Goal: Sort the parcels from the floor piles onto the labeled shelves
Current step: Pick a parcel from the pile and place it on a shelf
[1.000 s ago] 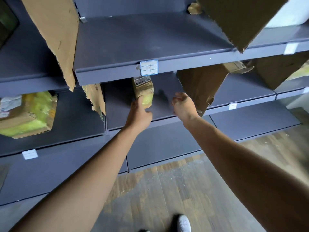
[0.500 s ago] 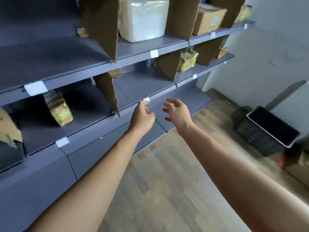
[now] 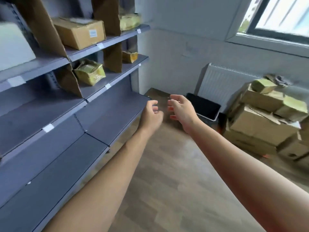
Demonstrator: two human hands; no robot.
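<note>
Hovering side by side over the wooden floor [image 3: 167, 181], the left hand [image 3: 151, 115] and the right hand [image 3: 181, 111] hold nothing: both are empty, with fingers loosely curled and spread and palms turned toward each other across a small gap. The left hand sits just past the end of a lower tier of the grey shelves [image 3: 108, 113], which run along the left side. White labels [image 3: 48, 128] are stuck on their front edges, and upright cardboard dividers [image 3: 43, 25] split them into bays. Several parcels lie on the shelves: a white parcel [image 3: 13, 47] and a brown cardboard box [image 3: 80, 33] on the upper tier, a yellow-taped parcel [image 3: 129, 21] in that tier's last bay, a crumpled yellow parcel [image 3: 90, 73] on the tier below, and a small yellow parcel [image 3: 129, 56] beyond the next divider. The pile of parcels [image 3: 260, 121] stands on the floor at the right, brown boxes with yellow-green packets on top, well apart from both hands. A black bin [image 3: 204, 106] stands by a white radiator [image 3: 225, 81] under a window [image 3: 280, 15].
</note>
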